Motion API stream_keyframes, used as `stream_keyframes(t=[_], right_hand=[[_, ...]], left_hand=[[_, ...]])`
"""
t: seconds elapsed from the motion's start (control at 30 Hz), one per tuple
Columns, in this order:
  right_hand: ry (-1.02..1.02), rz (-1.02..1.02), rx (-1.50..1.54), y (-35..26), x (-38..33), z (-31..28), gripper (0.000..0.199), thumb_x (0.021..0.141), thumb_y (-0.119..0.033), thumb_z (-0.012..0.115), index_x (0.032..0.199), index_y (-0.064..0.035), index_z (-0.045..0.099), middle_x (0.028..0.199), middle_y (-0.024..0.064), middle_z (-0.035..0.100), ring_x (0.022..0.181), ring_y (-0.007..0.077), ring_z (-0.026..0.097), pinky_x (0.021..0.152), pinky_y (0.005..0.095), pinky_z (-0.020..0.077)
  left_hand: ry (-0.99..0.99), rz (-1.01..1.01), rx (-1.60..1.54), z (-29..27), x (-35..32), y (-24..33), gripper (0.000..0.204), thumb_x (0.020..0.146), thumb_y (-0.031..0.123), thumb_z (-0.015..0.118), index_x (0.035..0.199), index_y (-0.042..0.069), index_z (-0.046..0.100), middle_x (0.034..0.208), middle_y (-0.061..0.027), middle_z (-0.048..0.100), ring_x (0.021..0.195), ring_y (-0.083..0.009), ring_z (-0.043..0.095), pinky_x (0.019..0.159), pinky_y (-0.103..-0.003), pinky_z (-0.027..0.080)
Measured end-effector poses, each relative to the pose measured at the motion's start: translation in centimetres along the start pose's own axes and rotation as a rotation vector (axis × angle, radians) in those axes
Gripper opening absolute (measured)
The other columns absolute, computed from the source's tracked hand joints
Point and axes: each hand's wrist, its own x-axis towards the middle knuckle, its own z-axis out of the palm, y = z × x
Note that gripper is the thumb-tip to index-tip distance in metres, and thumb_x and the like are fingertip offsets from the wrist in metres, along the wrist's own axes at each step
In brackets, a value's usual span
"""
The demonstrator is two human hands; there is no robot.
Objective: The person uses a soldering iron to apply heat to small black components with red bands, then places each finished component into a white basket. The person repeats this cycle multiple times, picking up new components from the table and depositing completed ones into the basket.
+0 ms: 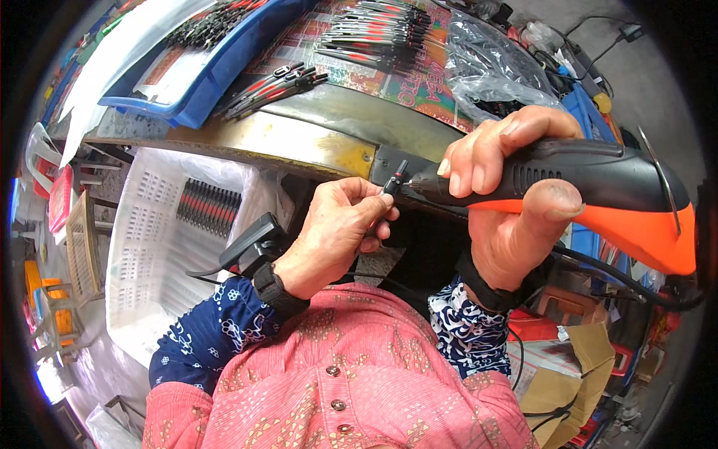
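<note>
My left hand [325, 236] is closed in a pinch, thumb against fingers, on a slim black pen-like piece [399, 173]. Its far end points up, at the edge of the workbench. My right hand [497, 179] is wrapped round a black-and-orange electric screwdriver [591, 179], with the fingers over its top and the thumb along the orange side. The tool's narrow nose faces left and sits close to the piece. Whether they touch cannot be made out. A wire hanger loop [658, 179] and a black cord [636, 288] are at the tool's rear.
On the bench lie a small pile [273, 90] and a larger stack [374, 34] of black-and-red pen-like pieces. A blue tray [191, 105] holds more. Below left, a white basket [142, 247] contains a row of them [209, 208]. Clear plastic bags [497, 63] lie at the back right.
</note>
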Motion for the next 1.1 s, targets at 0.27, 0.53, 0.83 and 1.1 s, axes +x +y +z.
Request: stream_keyframes(t=[0.27,0.53,0.83,1.1], right_hand=[[0.014,0.021,-0.026,0.5,0.0,0.2,0.068,0.073,-0.069,0.057,0.096,-0.0065,0.045,0.065,0.0009,0.046,0.056,0.0134,0.048,0.058,0.0304,0.0430],[-0.015,0.043,0.015,0.9,0.3,-0.1,0.069,0.072,-0.071,0.056,0.095,-0.0064,0.045,0.065,0.0011,0.046,0.055,0.0138,0.048,0.057,0.0307,0.0432],[-0.013,0.051,-0.112,0.4,0.6,0.7,0.072,0.070,-0.073,0.055,0.092,-0.0059,0.045,0.061,0.0012,0.045,0.049,0.0128,0.046,0.052,0.0296,0.0424],[-0.047,0.040,-0.175,0.6,1.1,0.7,0.073,0.069,-0.074,0.054,0.089,-0.0046,0.045,0.060,0.0011,0.044,0.046,0.0122,0.044,0.049,0.0279,0.0416]], left_hand=[[0.015,0.030,0.027,0.2,-0.1,-0.1,0.009,0.088,0.011,0.060,0.087,0.003,0.056,0.077,-0.0065,0.063,0.055,-0.0062,0.051,0.042,-0.017,0.036],[0.036,0.012,0.021,0.3,-0.2,-0.1,0.010,0.088,0.012,0.060,0.087,0.003,0.056,0.077,-0.0061,0.063,0.055,-0.0061,0.050,0.043,-0.018,0.035],[0.042,0.041,0.046,0.6,-0.4,-0.1,0.012,0.087,0.013,0.060,0.085,0.003,0.055,0.068,-0.0009,0.056,0.052,-0.0055,0.046,0.043,-0.019,0.034],[0.048,0.016,-0.044,1.1,-0.5,0.1,0.010,0.086,0.009,0.058,0.083,0.001,0.055,0.066,-0.0027,0.056,0.051,-0.0063,0.045,0.042,-0.021,0.034]])
